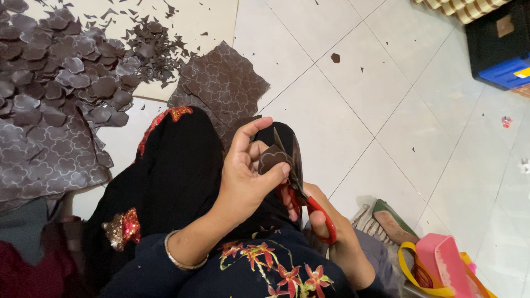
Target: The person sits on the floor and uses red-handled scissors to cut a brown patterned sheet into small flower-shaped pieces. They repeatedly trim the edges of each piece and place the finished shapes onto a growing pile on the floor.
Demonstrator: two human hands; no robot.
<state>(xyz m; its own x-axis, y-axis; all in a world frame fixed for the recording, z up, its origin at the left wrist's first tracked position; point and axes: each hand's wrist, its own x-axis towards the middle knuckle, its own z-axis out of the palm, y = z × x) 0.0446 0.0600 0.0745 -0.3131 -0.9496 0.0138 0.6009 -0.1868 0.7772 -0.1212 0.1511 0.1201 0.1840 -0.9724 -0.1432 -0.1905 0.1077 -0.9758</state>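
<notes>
Fingers (274, 172) of the left hand (243, 176) pinch a small dark brown flower-shaped cutout (272, 159) above the lap, while the right hand (331, 229) grips red-handled scissors (301, 193) whose blades touch it. Beyond lie a patterned brown sheet (223, 83) and a pile of cutouts (66, 77) on the white tiled floor (386, 110).
</notes>
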